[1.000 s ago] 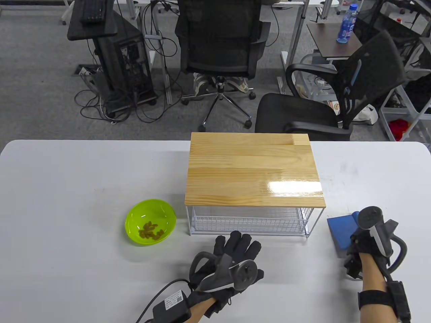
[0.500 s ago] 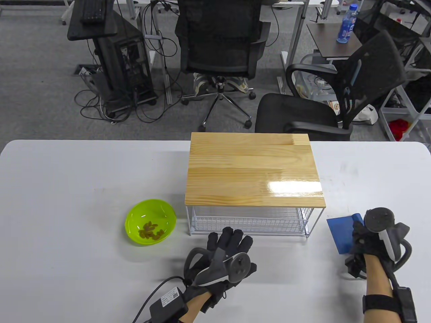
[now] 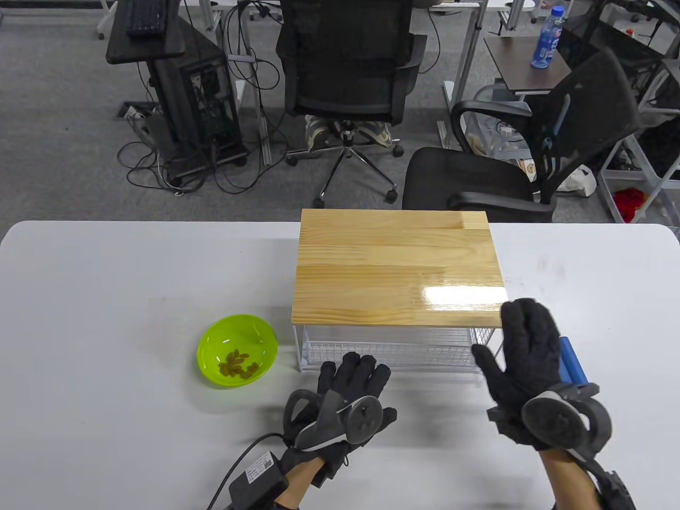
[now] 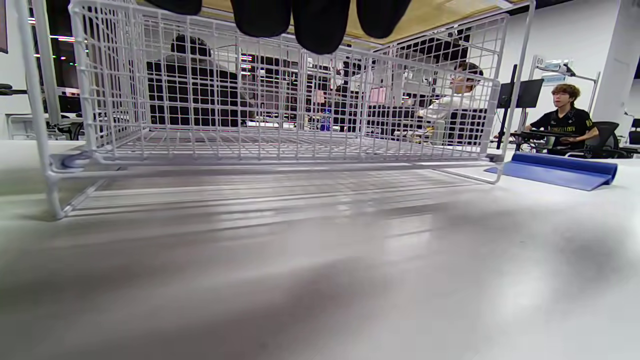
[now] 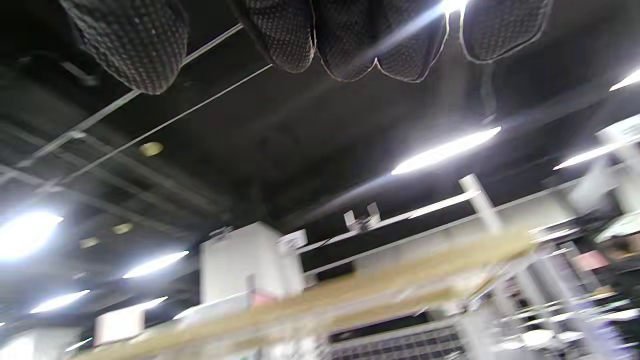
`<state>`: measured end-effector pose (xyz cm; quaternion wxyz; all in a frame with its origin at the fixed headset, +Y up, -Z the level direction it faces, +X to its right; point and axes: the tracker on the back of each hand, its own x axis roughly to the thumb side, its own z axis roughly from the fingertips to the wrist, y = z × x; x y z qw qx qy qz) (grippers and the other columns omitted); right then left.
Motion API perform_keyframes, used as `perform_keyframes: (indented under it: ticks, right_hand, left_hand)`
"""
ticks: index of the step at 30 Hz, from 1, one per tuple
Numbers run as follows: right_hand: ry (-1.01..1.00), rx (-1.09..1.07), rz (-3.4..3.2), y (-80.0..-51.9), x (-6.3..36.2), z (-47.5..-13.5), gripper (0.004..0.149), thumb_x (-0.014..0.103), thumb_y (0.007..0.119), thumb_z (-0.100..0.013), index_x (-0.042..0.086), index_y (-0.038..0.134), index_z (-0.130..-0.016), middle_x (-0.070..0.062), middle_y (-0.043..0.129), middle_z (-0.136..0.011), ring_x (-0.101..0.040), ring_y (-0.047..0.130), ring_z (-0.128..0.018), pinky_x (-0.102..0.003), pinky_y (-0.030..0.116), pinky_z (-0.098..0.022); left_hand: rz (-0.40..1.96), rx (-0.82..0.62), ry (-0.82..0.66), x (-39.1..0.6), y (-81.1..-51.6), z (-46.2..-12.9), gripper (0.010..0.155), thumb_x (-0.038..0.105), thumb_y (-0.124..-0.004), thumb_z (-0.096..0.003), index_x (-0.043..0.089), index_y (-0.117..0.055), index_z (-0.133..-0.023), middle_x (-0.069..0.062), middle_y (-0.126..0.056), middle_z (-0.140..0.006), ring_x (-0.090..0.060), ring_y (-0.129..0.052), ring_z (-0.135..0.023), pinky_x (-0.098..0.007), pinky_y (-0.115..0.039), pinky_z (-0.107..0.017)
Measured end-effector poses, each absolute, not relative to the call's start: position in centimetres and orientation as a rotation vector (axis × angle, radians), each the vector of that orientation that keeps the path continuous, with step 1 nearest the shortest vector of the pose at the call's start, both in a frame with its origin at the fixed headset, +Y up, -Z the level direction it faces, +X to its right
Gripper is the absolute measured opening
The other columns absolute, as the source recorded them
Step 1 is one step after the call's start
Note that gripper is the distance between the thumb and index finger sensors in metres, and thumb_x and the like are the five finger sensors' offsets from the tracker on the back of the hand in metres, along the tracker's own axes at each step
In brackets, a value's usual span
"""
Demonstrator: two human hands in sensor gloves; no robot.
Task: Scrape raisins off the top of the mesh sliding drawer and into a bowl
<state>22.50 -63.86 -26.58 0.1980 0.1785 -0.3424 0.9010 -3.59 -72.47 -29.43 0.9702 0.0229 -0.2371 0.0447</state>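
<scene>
Sitting toward the far middle of the white table: the mesh sliding drawer, a white wire basket under a wooden top, with no raisins showing on the wood. Lying in a small heap at the bottom of the green bowl, near and to the left of the drawer and apart from it: the raisins. Resting low near the drawer's front: the left hand, gloved in black, fingers straight and spread, gripping nothing, fingertips just short of the wire front in the table view. Hanging in from the top edge of the left wrist view, in front of the mesh: the same fingertips; touching the wire or not, impossible to tell. Raised at the drawer's near right corner: the right hand, palm open, fingers extended and close together, thumb out to the left, holding nothing. Lying on the table just right of that hand and partly hidden by it: the blue scraper, seen flat on the tabletop in the left wrist view. Showing in the blurred right wrist view: only gloved fingertips, ceiling lights and the wooden top's edge.
</scene>
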Motion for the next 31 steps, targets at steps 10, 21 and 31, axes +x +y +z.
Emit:
perform_keyframes:
  ticks: [10, 21, 31]
  right_hand:
    - [-0.491, 0.796, 2.821, -72.2, 18.2, -27.4, 0.081, 0.055, 0.067, -0.055, 0.006, 0.04, -0.113, -0.028, 0.035, -0.115, -0.064, 0.042, -0.104, -0.078, 0.043, -0.065]
    - [-0.535, 0.742, 2.873, -72.2, 18.2, -27.3, 0.082, 0.055, 0.066, -0.055, 0.005, 0.037, -0.113, -0.03, 0.033, -0.114, -0.065, 0.04, -0.103, -0.078, 0.042, -0.064]
    - [-0.527, 0.727, 2.889, -72.3, 18.2, -27.3, 0.081, 0.054, 0.067, -0.055, 0.005, 0.038, -0.113, -0.03, 0.035, -0.114, -0.065, 0.042, -0.103, -0.078, 0.043, -0.064]
  left_hand:
    - [0.031, 0.055, -0.484, -3.5, -73.1, -29.4, 0.076, 0.07, -0.056, -0.0482, 0.034, -0.05, -0.115, -0.005, -0.056, -0.125, -0.04, -0.056, -0.118, -0.066, -0.05, -0.081]
    - [0.023, 0.075, -0.479, -3.8, -72.9, -29.2, 0.076, 0.069, -0.056, -0.0484, 0.033, -0.05, -0.115, -0.005, -0.057, -0.124, -0.041, -0.057, -0.117, -0.066, -0.05, -0.08]
    - [0.031, 0.088, -0.473, -3.9, -72.8, -29.3, 0.076, 0.069, -0.056, -0.0485, 0.033, -0.05, -0.115, -0.005, -0.057, -0.124, -0.041, -0.057, -0.117, -0.067, -0.051, -0.08]
